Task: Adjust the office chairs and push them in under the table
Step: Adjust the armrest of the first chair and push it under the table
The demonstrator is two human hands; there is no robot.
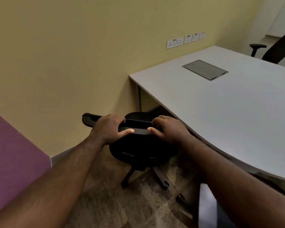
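A black office chair (138, 150) stands on the floor at the near-left corner of the white table (229, 102), its front part reaching just under the table's curved edge. My left hand (109, 129) and my right hand (169, 129) both grip the top edge of its backrest, thumbs toward me, fingers curled over the far side. The chair's star base and castors (164, 184) show below the seat. One armrest (89, 119) sticks out to the left of my left hand. A second black office chair (280, 46) stands at the table's far side, top right.
A yellow wall (72, 63) runs close behind and left of the chair, with wall sockets (174, 42) above the table. A purple panel (10, 153) is at my left. A grey cable hatch (205, 69) lies flush in the tabletop. The floor (122, 203) is brown carpet.
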